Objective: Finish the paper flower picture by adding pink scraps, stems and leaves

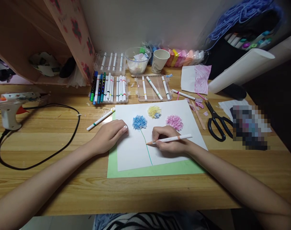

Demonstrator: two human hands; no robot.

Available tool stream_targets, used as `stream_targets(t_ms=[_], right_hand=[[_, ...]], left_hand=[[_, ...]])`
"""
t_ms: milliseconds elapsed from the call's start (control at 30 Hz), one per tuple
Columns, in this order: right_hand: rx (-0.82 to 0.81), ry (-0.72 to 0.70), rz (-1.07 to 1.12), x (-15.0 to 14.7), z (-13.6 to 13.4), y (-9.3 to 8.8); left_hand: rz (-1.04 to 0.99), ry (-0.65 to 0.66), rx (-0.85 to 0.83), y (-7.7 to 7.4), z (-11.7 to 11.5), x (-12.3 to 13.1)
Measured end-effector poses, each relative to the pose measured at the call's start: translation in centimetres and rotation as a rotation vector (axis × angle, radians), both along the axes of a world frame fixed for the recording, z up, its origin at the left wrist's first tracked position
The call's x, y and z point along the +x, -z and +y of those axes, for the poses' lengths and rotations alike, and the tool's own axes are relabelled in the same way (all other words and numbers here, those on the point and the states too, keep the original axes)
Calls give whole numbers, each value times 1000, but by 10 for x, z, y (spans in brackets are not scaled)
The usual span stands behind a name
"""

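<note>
My right hand [168, 140] grips a white marker [177, 138] with a brownish tip. That tip meets a thin green line [149, 155] on a white sheet of paper [133, 156]. The line runs down from a blue tuft of shreds [139, 122], with a yellow tuft [154, 111] and a pink tuft [174, 122] to its right. At the sheet's left edge rests my left hand [112, 134], palm down, holding nothing, fingers slightly bent. Green paper [160, 171] lies underneath. Beside my left hand is another white marker [100, 119].
Marker cases [109, 91] stand behind the paper, near a plastic bowl [138, 62] and a paper cup [160, 60]. To the right lie black scissors [216, 123] and a wooden stick [198, 116]. A glue gun [10, 110] with a looping black cord [75, 134] is at left.
</note>
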State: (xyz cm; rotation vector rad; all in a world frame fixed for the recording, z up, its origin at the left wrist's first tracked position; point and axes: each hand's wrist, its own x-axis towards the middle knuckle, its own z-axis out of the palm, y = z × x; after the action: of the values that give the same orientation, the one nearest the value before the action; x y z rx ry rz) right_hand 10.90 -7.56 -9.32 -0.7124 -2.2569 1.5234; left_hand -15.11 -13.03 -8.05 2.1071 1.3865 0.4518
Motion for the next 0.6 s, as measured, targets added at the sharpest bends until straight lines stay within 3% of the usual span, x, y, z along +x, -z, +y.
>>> stream_targets(t_ms=[233, 500, 600], right_hand=[[-28, 177, -46, 8, -21, -4], [92, 153, -114, 8, -24, -3], [109, 84, -85, 9, -23, -3]], left_hand=[[-10, 6, -3, 0, 0, 0], [0, 1, 2, 0, 1, 0], [0, 0, -1, 0, 0, 0]])
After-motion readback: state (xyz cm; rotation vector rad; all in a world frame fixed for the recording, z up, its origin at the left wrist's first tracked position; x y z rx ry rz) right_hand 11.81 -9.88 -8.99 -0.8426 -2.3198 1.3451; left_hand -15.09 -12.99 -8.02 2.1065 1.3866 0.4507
